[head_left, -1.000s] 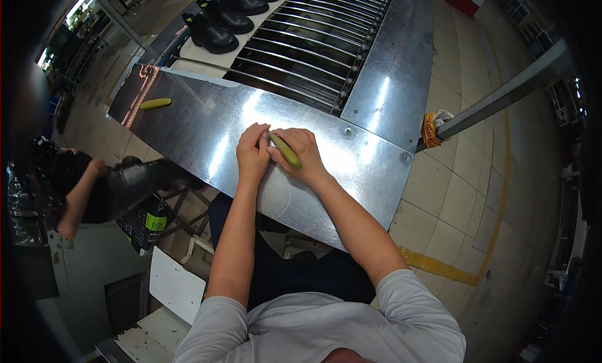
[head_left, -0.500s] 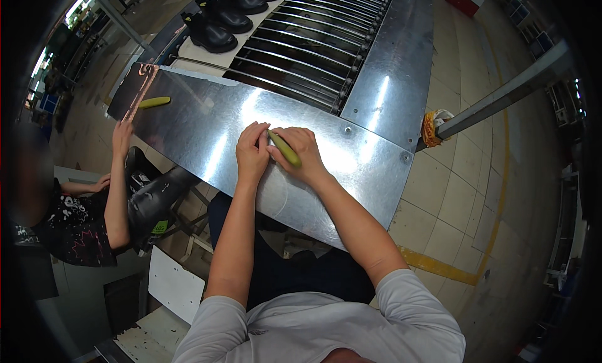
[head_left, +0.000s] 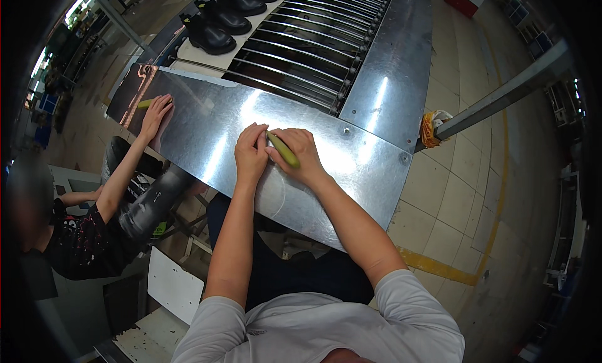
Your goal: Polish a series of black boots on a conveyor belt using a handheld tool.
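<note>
My right hand [head_left: 297, 148] is closed around a slim olive-green handle [head_left: 285, 151], which slants from its upper left to its lower right; the kind of tool does not show. Beside its upper end, my left hand [head_left: 251, 148] rests on the metal table [head_left: 194, 121] with fingers bent together. What those fingers hold, if anything, is hidden. Both hands are close together, thumbs near the handle. At the table's left end, a co-worker's hand [head_left: 157, 114] lies over a similar olive-green handle [head_left: 145, 104].
Beyond the table runs a roller conveyor [head_left: 301, 55], with several black boots [head_left: 210, 37] on a pale strip along its left side. A metal post [head_left: 501, 90] with a yellow-orange wrapping [head_left: 431, 128] stands at right. A white chair [head_left: 175, 284] is at lower left.
The co-worker's hand has moved right and up onto the table, over the other green handle, and the co-worker has shifted posture. My own hands have hardly moved.
</note>
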`<state>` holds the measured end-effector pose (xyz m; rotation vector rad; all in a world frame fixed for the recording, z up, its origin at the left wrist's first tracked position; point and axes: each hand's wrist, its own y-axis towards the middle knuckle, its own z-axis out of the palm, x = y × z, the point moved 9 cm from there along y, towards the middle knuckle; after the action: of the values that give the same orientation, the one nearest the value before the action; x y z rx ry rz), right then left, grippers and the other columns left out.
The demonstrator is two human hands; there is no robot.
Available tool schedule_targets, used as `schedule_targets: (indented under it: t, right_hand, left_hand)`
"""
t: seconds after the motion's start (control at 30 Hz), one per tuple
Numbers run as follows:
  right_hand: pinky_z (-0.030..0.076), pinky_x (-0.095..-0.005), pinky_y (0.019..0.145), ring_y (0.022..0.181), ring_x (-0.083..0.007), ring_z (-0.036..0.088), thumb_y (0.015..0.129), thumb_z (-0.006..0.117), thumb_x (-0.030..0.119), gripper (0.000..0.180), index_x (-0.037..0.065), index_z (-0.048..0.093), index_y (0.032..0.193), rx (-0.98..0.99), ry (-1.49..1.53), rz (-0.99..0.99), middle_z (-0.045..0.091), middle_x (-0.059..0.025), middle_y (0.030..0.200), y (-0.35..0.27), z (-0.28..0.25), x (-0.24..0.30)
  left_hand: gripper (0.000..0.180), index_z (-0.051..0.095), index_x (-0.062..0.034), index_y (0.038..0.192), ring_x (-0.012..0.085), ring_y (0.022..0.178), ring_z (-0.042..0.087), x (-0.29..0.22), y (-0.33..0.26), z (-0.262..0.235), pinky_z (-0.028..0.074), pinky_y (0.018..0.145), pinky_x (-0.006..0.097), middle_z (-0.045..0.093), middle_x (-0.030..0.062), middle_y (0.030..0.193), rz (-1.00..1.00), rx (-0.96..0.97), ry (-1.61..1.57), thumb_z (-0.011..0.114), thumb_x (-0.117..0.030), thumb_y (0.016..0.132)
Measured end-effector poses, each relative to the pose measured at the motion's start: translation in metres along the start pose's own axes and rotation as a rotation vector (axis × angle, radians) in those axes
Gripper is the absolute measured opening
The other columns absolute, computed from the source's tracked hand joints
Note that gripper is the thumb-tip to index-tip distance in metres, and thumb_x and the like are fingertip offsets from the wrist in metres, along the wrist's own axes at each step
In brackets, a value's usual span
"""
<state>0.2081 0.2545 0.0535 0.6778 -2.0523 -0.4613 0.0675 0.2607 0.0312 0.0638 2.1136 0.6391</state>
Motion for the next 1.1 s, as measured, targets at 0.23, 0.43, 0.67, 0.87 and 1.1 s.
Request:
schedule_targets:
  t: [0.23,0.43,0.67,0.87,1.1]
  right_hand:
    - [0.042,-0.0384,0.09,0.089,-0.0249,0.065,0.082,0.071,0.024,0.043,0.003,0.06,0.118,-0.052,-0.033,0.013,0.069,-0.0088,0.092,0.002,-0.004,0.0]
    - [0.046,-0.0364,0.082,0.079,-0.0259,0.065,0.082,0.069,0.02,0.044,0.001,0.058,0.12,-0.108,0.241,0.148,0.07,-0.0094,0.089,0.0,-0.009,-0.016]
    - [0.046,-0.0366,0.082,0.079,-0.0257,0.065,0.082,0.069,0.02,0.037,0.003,0.062,0.114,-0.103,0.143,0.061,0.07,-0.0087,0.089,0.001,-0.008,-0.008]
    - [0.046,-0.0361,0.081,0.078,-0.0252,0.065,0.081,0.069,0.02,0.038,0.003,0.061,0.115,-0.107,0.162,0.045,0.07,-0.009,0.089,0.002,-0.011,-0.006]
    - [0.046,-0.0357,0.08,0.078,-0.0243,0.065,0.079,0.072,0.02,0.042,0.002,0.062,0.115,-0.107,0.202,0.022,0.071,-0.01,0.091,0.002,-0.014,-0.003]
  left_hand:
    - [0.021,0.07,-0.0071,0.103,0.0326,0.112,0.06,0.001,0.001,0.002,0.045,0.097,0.04,0.068,0.013,0.106,0.037,0.036,0.022,0.059,-0.004,0.084]
    - [0.04,0.063,-0.0137,0.12,0.03,0.124,0.05,-0.017,-0.002,0.016,0.029,0.109,0.047,0.064,0.0058,0.12,0.155,0.259,0.131,0.063,-0.01,0.08]
    - [0.041,0.061,-0.0143,0.122,0.0301,0.125,0.05,-0.014,-0.003,0.014,0.028,0.109,0.048,0.064,0.0047,0.121,0.158,0.258,0.13,0.063,-0.011,0.081]
    - [0.042,0.06,-0.0143,0.123,0.0289,0.124,0.052,-0.017,-0.004,0.015,0.028,0.109,0.049,0.064,0.0059,0.121,0.166,0.273,0.151,0.062,-0.01,0.081]
    - [0.041,0.063,-0.0123,0.119,0.0288,0.111,0.059,-0.011,0.0,0.005,0.034,0.106,0.043,0.066,0.0097,0.112,0.007,0.23,-0.055,0.06,-0.005,0.079]
